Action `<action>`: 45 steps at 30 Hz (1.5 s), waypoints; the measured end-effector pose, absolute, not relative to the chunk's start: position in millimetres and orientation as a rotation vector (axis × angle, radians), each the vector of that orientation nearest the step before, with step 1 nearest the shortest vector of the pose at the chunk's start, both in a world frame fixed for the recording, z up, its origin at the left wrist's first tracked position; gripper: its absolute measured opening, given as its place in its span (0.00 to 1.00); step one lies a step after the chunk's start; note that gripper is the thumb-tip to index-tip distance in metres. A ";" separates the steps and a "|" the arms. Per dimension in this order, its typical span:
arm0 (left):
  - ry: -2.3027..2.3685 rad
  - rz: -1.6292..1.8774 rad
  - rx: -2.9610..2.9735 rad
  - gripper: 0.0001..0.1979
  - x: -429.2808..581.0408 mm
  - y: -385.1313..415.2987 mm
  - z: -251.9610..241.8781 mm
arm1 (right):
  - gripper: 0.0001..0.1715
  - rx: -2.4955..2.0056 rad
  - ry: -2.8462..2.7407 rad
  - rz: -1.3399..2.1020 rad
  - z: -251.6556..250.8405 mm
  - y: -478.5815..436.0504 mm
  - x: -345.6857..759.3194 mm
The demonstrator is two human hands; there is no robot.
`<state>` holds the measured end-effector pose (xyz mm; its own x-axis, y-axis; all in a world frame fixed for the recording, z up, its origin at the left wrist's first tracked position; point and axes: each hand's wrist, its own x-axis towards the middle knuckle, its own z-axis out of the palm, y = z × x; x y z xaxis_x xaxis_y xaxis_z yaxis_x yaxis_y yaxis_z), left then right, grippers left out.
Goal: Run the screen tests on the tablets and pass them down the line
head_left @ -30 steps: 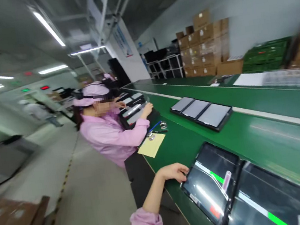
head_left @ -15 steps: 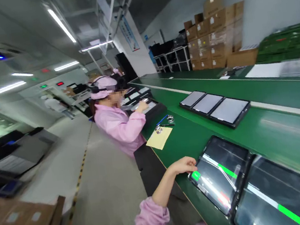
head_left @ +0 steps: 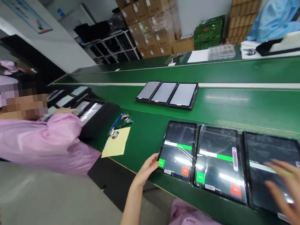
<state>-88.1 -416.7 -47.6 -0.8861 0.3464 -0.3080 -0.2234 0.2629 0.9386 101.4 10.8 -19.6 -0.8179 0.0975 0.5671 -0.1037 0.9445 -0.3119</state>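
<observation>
Three tablets lie side by side in a black tray on the green bench in front of me. At the outer edge of the left tablet, my left hand has its fingers bent and closed against the rim. Over the right tablet is my right hand, fingers spread and somewhat blurred, covering part of the screen; whether it touches the glass I cannot tell. Between them sits the middle tablet. Its dark screen, like the left one's, shows a white-and-green bar, a green button and a red button.
Further back, another black tray holds three pale-screened tablets. A yellow paper with a blue pen and metal pieces lies to the left. A co-worker in pink sits at left, one in blue across the bench.
The view has swung to the right, so the third tablet and my right hand over it are now visible. My left hand stays at the left tablet's edge.
</observation>
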 end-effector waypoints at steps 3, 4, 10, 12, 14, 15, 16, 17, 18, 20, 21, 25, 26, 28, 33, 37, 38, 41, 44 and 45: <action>2.143 1.649 0.077 0.26 -86.6 -411.6 -52.0 | 0.22 0.258 -2.537 0.429 -12.9 -52.2 87.9; 2.132 1.647 0.074 0.27 -87.5 -411.3 -52.2 | 0.22 0.342 -2.536 0.407 -11.9 -70.8 83.7; 2.077 1.607 -0.053 0.41 -92.4 -420.7 -48.4 | 0.35 0.451 -2.592 0.258 -20.3 -102.9 76.7; 2.149 1.535 -0.075 0.44 -93.3 -423.0 -47.2 | 0.32 0.343 -2.566 0.282 -23.5 -88.9 85.8; 2.206 1.417 -0.051 0.44 -95.5 -422.9 -44.5 | 0.24 0.188 -2.506 0.362 -25.2 -71.4 99.1; 2.246 1.336 -0.020 0.44 -97.6 -421.5 -41.9 | 0.21 0.116 -2.475 0.404 -25.5 -63.1 106.3; 2.314 1.242 0.014 0.42 -100.6 -419.0 -38.2 | 0.20 0.063 -2.450 0.438 -25.6 -56.0 113.3; 2.426 1.126 0.044 0.40 -104.5 -414.9 -33.3 | 0.19 0.027 -2.429 0.458 -25.6 -50.4 119.8; 2.582 0.986 0.068 0.39 -109.4 -409.0 -27.2 | 0.18 0.000 -2.407 0.466 -25.5 -46.3 125.5; 2.914 0.665 0.158 0.36 -121.5 -390.6 -12.4 | 0.18 -0.035 -2.374 0.455 -25.1 -41.1 134.1; 3.021 0.532 0.263 0.33 -128.2 -377.7 -4.3 | 0.19 -0.044 -2.369 0.443 -24.9 -38.4 137.0; 2.920 0.379 0.913 0.22 -155.6 -305.2 22.1 | 0.17 -0.052 -2.456 0.365 -24.5 -3.2 135.1; 2.863 0.364 1.007 0.21 -161.5 -284.9 25.4 | 0.16 -0.118 -2.479 0.375 -25.3 13.9 129.9; 2.790 0.316 1.089 0.19 -170.8 -247.7 27.7 | 0.20 -0.398 -2.486 0.522 -29.7 53.7 112.9; 2.777 0.107 1.128 0.11 -177.8 -202.8 22.9 | 0.31 -0.914 -1.990 1.322 -55.4 125.1 65.3; 2.823 0.019 1.098 0.10 -176.7 -202.0 23.6 | 0.30 -0.982 -1.814 1.421 -70.4 128.9 61.6; 2.822 0.004 1.088 0.10 -176.7 -201.7 24.1 | 0.29 -0.987 -1.828 1.409 -72.0 127.4 63.5; 2.832 -0.056 1.073 0.12 -177.9 -196.8 24.1 | 0.28 -0.989 -1.842 1.430 -73.0 124.4 67.2; 2.826 -0.063 1.089 0.13 -181.4 -191.2 22.6 | 0.27 -1.017 -1.811 1.419 -72.7 123.4 65.9; 2.820 -0.053 1.093 0.13 -183.2 -190.5 22.3 | 0.27 -1.030 -1.814 1.389 -72.5 123.0 65.2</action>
